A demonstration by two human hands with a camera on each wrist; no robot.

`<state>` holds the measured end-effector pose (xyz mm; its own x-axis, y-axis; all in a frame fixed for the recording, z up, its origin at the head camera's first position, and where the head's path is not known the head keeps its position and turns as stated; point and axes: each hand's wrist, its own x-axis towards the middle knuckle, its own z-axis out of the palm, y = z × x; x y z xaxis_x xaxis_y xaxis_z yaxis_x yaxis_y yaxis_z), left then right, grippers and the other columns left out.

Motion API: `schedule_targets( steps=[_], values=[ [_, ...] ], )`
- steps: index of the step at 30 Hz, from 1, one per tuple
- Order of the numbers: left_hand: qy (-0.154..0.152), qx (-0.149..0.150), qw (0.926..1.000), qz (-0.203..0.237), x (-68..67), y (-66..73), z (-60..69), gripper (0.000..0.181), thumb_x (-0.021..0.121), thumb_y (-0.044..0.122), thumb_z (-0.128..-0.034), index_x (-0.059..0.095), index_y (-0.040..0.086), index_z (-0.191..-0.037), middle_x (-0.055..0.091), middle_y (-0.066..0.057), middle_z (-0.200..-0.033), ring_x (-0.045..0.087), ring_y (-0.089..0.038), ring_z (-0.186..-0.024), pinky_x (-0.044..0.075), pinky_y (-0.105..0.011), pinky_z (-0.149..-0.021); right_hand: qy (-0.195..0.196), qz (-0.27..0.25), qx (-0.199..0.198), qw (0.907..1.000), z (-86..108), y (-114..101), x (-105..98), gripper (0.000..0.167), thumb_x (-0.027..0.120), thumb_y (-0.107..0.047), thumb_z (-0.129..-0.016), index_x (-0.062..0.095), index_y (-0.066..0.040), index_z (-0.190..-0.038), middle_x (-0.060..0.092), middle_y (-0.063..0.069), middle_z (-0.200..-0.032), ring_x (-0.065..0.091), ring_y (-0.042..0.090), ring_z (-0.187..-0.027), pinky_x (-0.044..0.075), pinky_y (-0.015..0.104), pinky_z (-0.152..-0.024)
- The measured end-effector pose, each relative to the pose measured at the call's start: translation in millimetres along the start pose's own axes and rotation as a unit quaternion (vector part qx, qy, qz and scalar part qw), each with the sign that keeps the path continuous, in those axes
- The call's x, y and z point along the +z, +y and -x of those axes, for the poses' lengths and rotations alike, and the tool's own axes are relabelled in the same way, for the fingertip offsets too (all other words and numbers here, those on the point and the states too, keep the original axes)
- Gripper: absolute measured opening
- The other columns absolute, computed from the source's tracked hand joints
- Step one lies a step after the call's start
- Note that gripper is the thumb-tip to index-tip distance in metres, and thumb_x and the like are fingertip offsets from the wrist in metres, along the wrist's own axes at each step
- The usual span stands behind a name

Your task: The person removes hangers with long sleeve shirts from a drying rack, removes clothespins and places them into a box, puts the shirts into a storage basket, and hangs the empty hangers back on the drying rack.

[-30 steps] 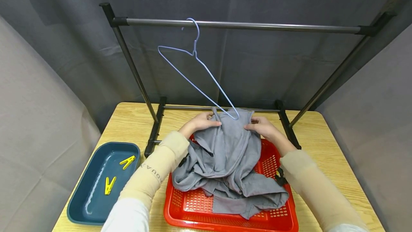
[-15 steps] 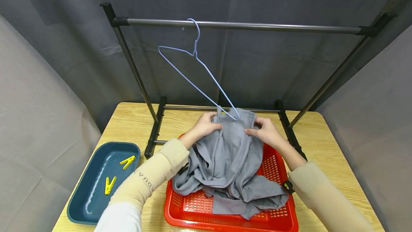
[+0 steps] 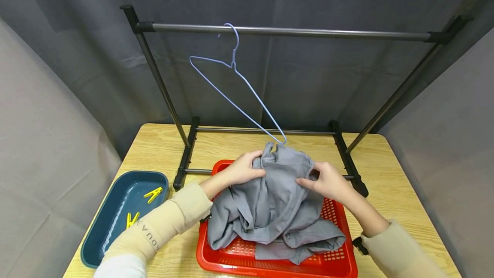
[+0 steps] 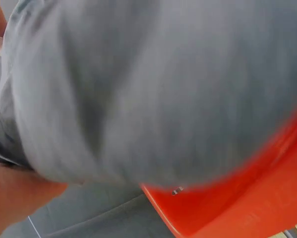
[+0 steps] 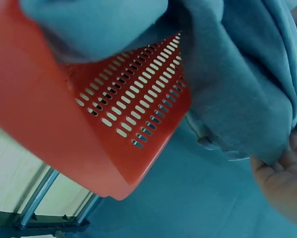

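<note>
A crumpled grey garment [image 3: 272, 209] lies partly in the red basket [image 3: 231, 266], its upper edge lifted. My left hand [image 3: 247, 168] pinches that edge on the left, thumb in front. On the right, my right hand [image 3: 327, 181] grips the cloth between thumb and fingers. Cloth fills most of the left wrist view, with part of the left hand [image 4: 19, 196] at its lower left. In the right wrist view, fingers of the right hand [image 5: 284, 181] hold the garment's hem. What kind of garment it is, the folds hide.
A pale blue hanger [image 3: 255, 93] hangs from the rack's metal bar [image 3: 308, 32], its lower corner just above the cloth. To the left stands a dark blue tray [image 3: 94, 243] with yellow clothespins [image 3: 153, 194]. The rack's feet [image 3: 185, 162] stand on the wooden table [image 3: 390, 179].
Both hands have drawn the garment's upper edge down toward the person, away from the hanger's lower corner, which overlapped the cloth before. The right hand has also shifted slightly right.
</note>
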<state>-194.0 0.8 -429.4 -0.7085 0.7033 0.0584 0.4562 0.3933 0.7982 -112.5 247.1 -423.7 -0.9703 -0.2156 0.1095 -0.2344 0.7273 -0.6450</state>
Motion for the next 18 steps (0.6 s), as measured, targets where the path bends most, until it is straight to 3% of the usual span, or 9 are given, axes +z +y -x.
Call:
schedule_targets(
  steps=[5, 10, 18],
  values=[
    [-0.046, 0.028, 0.9982, -0.027, 3.9, 0.0, 7.7, 0.039, 0.057, 0.005, -0.0778, 0.054, 0.000, -0.116, 0.059, -0.010, -0.107, 0.052, -0.017, -0.095, 0.040, -0.025, -0.088, -0.025, 0.016, -0.021, 0.9994, 8.3, 1, 5, 0.022, 0.075, -0.021, -0.074, 0.064, -0.004, -0.084, 0.060, 0.000, -0.073, 0.049, 0.009, -0.061, 0.041, 0.025, -0.055],
    [-0.089, 0.047, 0.9907, -0.092, 9.5, -3.3, 9.6, 0.028, 0.058, 0.002, -0.0771, 0.056, 0.001, -0.105, 0.059, -0.008, -0.094, 0.051, -0.016, -0.086, 0.041, -0.024, -0.081, -0.068, 0.015, -0.034, 0.9970, 11.2, 9, 11, 0.022, 0.073, -0.025, -0.076, 0.064, -0.006, -0.085, 0.059, -0.004, -0.072, 0.048, 0.006, -0.061, 0.041, 0.024, -0.056],
    [-0.134, 0.006, 0.9728, -0.188, 18.9, -6.7, 10.4, 0.016, 0.060, 0.005, -0.0789, 0.062, 0.005, -0.095, 0.061, -0.006, -0.088, 0.053, -0.015, -0.079, 0.042, -0.024, -0.074, -0.139, -0.013, -0.039, 0.9894, 13.6, 23, 22, 0.015, 0.065, -0.017, -0.083, 0.060, -0.007, -0.073, 0.051, -0.007, -0.061, 0.042, 0.002, -0.053, 0.036, 0.020, -0.050]
  ],
)
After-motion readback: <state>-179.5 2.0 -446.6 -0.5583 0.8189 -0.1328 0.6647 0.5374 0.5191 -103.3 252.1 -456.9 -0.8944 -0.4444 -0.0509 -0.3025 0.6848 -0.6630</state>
